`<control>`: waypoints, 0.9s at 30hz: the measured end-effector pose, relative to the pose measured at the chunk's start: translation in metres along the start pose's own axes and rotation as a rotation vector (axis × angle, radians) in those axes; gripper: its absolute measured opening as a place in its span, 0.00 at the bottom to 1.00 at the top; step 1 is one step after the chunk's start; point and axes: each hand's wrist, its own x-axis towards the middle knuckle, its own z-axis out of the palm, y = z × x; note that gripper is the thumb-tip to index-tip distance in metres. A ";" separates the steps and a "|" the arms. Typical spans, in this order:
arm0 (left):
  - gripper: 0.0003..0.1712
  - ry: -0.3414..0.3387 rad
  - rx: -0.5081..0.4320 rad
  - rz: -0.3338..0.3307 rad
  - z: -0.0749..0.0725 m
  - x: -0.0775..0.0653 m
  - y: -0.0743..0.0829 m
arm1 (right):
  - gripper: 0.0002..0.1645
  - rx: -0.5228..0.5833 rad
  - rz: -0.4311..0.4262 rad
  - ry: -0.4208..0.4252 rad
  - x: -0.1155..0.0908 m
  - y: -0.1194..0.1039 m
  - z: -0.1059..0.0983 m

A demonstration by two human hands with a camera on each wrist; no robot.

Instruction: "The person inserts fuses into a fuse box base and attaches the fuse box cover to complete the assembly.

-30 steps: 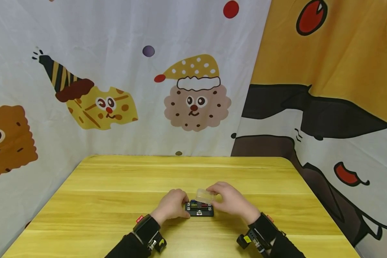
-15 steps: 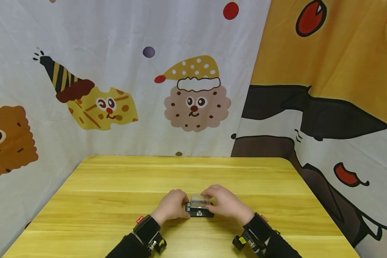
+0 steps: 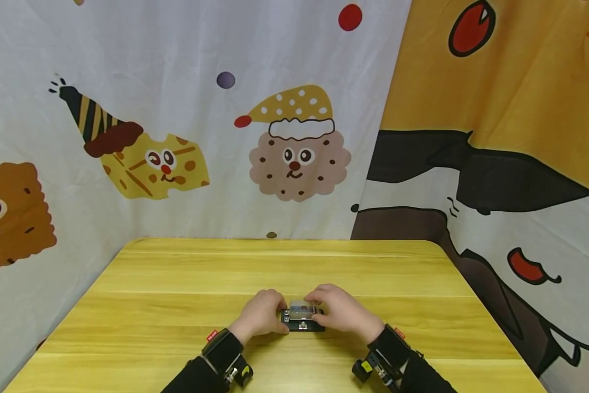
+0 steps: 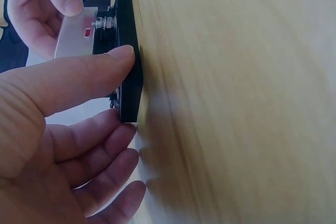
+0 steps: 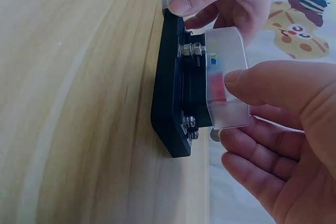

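Note:
A black fuse block lies on the wooden table in front of me, its metal terminal screws standing up along the edges. A clear cover sits over its middle, with blurred red and blue-green colours showing through the plastic. At the left end my left hand holds the base between thumb and fingers; its thumb lies along the near edge in the left wrist view. My right hand pinches the cover by its right part, thumb on the near side. The fingertips behind the cover are partly hidden.
The light wooden table stretches away to a far edge against a cartoon-printed white curtain. A second printed cloth in orange, white and black hangs at the right. Both wrists carry black strapped cameras.
The right hand has moved the clear cover left and down, from tilted above the block onto its middle. The left hand has kept its hold on the block's left end.

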 end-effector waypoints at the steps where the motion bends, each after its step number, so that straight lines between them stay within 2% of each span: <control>1: 0.24 0.000 0.001 0.001 0.000 0.000 0.000 | 0.20 0.001 -0.003 0.000 0.000 0.000 0.000; 13: 0.24 0.004 -0.011 -0.001 0.002 0.000 -0.002 | 0.20 0.000 0.015 -0.018 0.002 0.003 0.004; 27: 0.24 0.005 -0.006 0.006 0.001 -0.001 -0.001 | 0.20 -0.012 -0.012 -0.016 0.002 0.008 0.006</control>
